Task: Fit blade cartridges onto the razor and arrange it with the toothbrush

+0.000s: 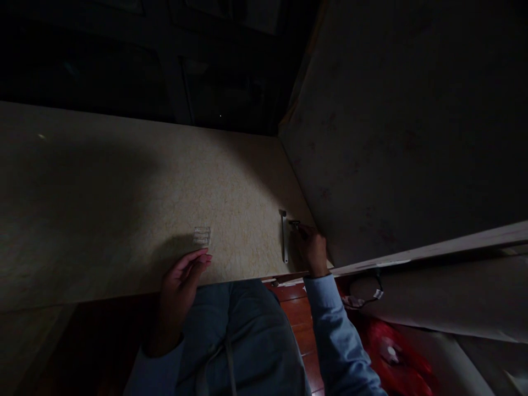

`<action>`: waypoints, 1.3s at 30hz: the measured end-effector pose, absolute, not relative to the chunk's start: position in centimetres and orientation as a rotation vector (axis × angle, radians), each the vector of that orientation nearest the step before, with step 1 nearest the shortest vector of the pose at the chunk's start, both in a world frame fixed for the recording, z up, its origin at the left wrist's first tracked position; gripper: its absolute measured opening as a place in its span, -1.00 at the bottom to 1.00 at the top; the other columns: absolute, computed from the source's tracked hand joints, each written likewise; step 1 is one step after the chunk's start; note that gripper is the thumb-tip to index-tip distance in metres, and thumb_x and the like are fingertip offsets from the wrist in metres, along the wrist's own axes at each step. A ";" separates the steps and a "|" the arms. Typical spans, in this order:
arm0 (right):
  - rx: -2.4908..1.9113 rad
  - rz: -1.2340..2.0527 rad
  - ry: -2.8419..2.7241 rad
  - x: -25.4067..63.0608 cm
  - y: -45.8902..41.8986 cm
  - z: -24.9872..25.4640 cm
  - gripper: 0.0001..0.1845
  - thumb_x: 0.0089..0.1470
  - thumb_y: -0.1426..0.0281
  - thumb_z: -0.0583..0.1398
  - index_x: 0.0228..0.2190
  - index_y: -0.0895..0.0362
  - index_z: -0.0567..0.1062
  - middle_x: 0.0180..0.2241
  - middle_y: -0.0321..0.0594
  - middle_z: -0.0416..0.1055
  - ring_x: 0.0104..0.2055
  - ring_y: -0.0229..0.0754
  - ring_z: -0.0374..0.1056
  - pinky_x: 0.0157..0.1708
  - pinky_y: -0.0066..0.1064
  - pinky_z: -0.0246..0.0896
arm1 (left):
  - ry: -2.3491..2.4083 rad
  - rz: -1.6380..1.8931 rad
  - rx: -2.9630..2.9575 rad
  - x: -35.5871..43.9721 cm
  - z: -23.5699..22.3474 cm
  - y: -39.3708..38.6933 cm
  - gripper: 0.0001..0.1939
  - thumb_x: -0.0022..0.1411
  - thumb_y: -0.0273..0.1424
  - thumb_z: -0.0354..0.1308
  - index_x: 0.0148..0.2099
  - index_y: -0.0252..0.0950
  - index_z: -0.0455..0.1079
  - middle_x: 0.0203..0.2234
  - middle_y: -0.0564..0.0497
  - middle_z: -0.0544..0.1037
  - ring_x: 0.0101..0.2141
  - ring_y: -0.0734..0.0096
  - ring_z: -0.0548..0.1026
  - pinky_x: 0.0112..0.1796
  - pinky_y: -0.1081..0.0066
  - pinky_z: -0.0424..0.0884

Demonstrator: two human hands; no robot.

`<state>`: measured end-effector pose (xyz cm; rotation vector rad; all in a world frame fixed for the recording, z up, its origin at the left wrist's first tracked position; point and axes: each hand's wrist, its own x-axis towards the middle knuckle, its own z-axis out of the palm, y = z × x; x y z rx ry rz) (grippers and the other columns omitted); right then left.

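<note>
A small clear ribbed plastic case (202, 235) lies on the pale speckled ledge (239, 192), just beyond the fingertips of my left hand (183, 278). Thumb and forefinger there are pressed together; whether anything small is between them I cannot make out, nor whether they touch the case. Near the ledge's right end, my right hand (313, 250) is closed around a razor (294, 223), whose dark head sticks out past the fingers. Just left of it lies a slim grey handle (284, 239) with a dark upper end, pointing away from me.
A dark window (223, 77) runs along the back of the ledge. On the right rises a pale panel (404, 148) with faint marks. Below it are a cable (378, 291) with a white tag and a red plastic bag (396, 363). My legs (243, 335) are under the front edge.
</note>
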<state>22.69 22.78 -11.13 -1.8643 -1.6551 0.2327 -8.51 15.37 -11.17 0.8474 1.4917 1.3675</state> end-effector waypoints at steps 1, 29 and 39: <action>-1.877 0.230 -1.657 22.6 22.9 -11.1 -0.65 0.14 0.29 0.18 -0.17 0.22 0.65 -0.19 0.05 0.58 -0.18 -0.03 0.50 -0.19 -0.36 0.28 | 1.497 1.367 0.842 -8.6 -11.1 15.4 -0.35 -0.10 0.11 0.39 -0.13 -0.31 0.54 -0.24 -0.14 0.64 -0.18 0.14 0.60 -0.06 0.24 0.50; -2.005 0.446 -1.805 20.1 18.8 -10.7 -0.73 0.19 0.28 0.19 -0.20 0.13 0.64 -0.40 -0.06 0.58 -0.39 -0.12 0.49 -0.44 -0.46 0.15 | 1.520 1.465 0.799 -10.0 -12.4 15.5 -0.42 -0.07 0.03 0.37 -0.14 -0.33 0.55 -0.28 -0.09 0.63 -0.23 0.24 0.58 -0.13 0.32 0.48; -1.991 0.501 -1.779 20.6 18.1 -10.9 -0.65 0.17 0.22 0.20 -0.11 0.12 0.63 -0.28 -0.03 0.61 -0.25 -0.04 0.54 -0.36 -0.40 0.17 | 1.546 1.508 0.918 -10.4 -13.3 15.5 -0.48 0.06 -0.01 0.32 -0.10 -0.33 0.54 -0.24 -0.12 0.63 -0.23 0.21 0.59 -0.14 0.25 0.53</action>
